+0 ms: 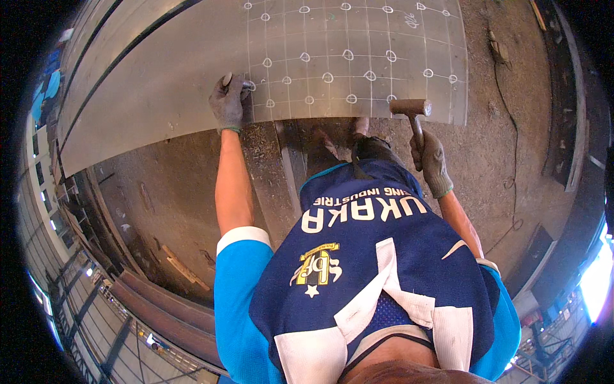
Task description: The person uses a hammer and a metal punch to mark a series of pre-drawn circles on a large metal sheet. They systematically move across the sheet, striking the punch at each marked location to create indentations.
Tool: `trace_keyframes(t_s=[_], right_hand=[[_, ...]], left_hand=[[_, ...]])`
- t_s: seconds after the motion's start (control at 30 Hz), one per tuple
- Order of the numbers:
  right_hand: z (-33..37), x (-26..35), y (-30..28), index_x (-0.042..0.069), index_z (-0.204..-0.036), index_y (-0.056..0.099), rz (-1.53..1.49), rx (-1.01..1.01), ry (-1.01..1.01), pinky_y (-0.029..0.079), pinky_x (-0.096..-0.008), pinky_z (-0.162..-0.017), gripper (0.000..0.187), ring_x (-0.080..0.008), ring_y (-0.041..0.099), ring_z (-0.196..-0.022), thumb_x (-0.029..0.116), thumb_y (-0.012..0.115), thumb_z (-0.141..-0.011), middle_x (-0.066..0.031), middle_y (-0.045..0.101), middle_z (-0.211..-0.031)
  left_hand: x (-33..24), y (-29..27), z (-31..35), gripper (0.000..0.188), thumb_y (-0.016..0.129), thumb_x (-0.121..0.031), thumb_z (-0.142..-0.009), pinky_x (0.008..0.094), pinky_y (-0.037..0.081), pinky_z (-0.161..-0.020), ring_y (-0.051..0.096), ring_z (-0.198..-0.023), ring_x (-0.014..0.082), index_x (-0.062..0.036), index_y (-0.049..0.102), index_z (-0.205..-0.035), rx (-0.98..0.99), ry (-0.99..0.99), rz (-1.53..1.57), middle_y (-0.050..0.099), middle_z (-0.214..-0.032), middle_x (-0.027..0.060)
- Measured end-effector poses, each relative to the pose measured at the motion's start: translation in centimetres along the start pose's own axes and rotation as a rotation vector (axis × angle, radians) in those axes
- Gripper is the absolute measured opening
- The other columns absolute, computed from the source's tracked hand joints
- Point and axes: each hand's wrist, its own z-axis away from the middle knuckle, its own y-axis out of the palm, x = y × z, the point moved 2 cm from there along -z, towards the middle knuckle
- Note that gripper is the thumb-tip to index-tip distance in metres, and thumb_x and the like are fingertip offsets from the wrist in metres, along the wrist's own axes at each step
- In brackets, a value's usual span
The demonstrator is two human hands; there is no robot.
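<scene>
A large grey metal sheet (185, 83) lies in front of me, its right part marked with chalk lines and several small chalk circles. My left hand (228, 107), in a grey glove, is closed around a short metal punch (247, 85) beside a circle at the left of the marked grid. The fingers hide part of the punch. My right hand (433, 161), also gloved, grips the handle of a hammer (410, 107). Its brown, rusty-looking head is over the sheet's near edge, toward the right, apart from the punch.
Brown, dirty ground (505, 147) surrounds the sheet's near and right sides. A dark cable (511, 128) runs along it at the right. Long metal beams (160, 304) lie at the lower left, near some wooden strips (181, 265). Dark steel pieces (566, 109) stand at the far right.
</scene>
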Motion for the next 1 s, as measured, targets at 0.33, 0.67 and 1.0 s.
trace_keyframes(t_s=[0.33, 0.67, 1.0], right_hand=[[-0.2, 0.2, 3.7, 0.014, -0.084, 0.055, 0.132, 0.055, -0.176, 0.028, -0.0298, -0.041, 0.039, -0.0098, 0.037, -0.046, 0.04, 0.039, -0.107, 0.003, 0.046, -0.063], [3.5, 3.2, 10.6, 0.007, -0.098, 0.064, 0.212, -0.037, -0.132, 0.044, -0.0435, -0.061, 0.023, -0.034, 0.059, -0.073, 0.029, 0.059, -0.098, -0.0161, 0.063, -0.082], [5.9, 2.8, 14.1, 0.011, -0.085, 0.057, 0.065, -0.117, -0.2, 0.027, -0.0307, -0.041, 0.041, -0.0101, 0.038, -0.045, 0.04, 0.04, -0.109, 0.002, 0.047, -0.061]], left_hand=[[0.4, -0.3, 0.1, 0.024, 0.079, -0.013, -0.095, 0.0285, 0.057, -0.075, 0.068, -0.082, 0.0107, 0.0025, 0.072, -0.111, -0.023, 0.053, -0.067, 0.076, -0.095, 0.0052], [0.4, -0.5, -0.2, 0.02, 0.079, -0.015, -0.095, 0.028, 0.055, -0.071, 0.065, -0.077, 0.0101, 0.0004, 0.072, -0.106, 0.006, 0.112, -0.03, 0.073, -0.087, 0.0027], [1.2, -0.9, -0.9, 0.021, 0.078, -0.016, -0.095, 0.0289, 0.055, -0.07, 0.065, -0.076, 0.0097, 0.0017, 0.07, -0.103, 0.137, 0.072, 0.047, 0.073, -0.086, 0.004]])
